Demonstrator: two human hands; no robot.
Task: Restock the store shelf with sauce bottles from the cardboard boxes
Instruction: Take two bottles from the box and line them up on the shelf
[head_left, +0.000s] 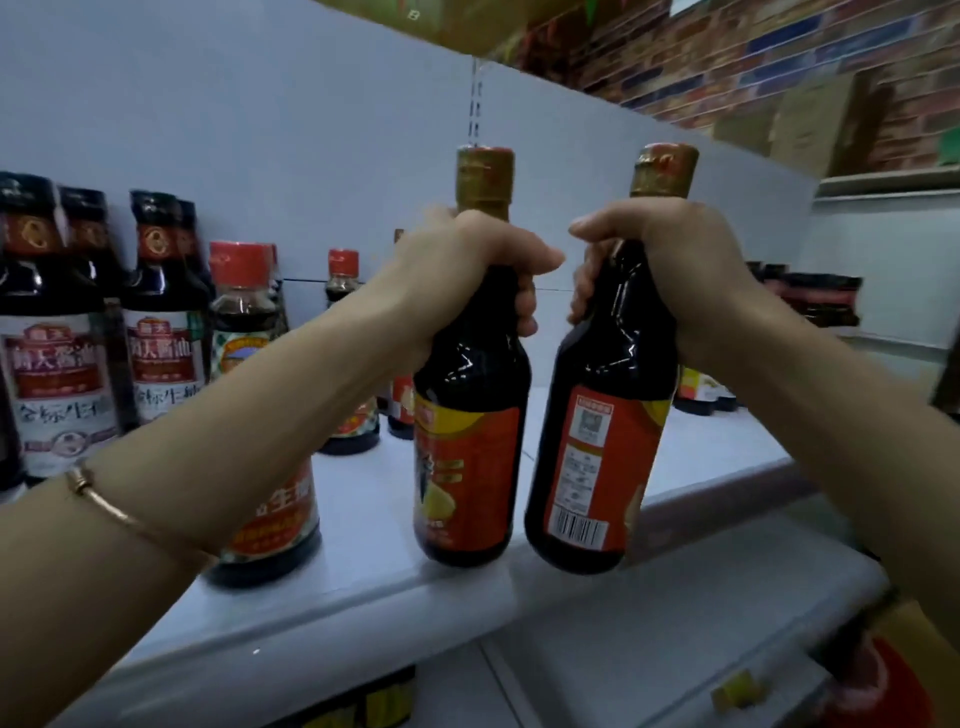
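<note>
Left hand (467, 265) grips neck of dark glass sauce bottle with red-yellow label and gold cap (470, 415), base at front edge of white metal store shelf (363, 587). Right hand (660, 270) clutches neck of matching dark bottle showing barcode label (597, 441), tilted just beside first, base at shelf lip. Dark soy sauce bottles with white labels (104, 332) stand at left. Thin gold bangle (104, 499) on left wrist.

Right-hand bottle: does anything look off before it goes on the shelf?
Yes. The right-hand bottle tilts and shows its barcode back label outward, while the left-hand bottle faces front. No spill or damage visible.
</note>
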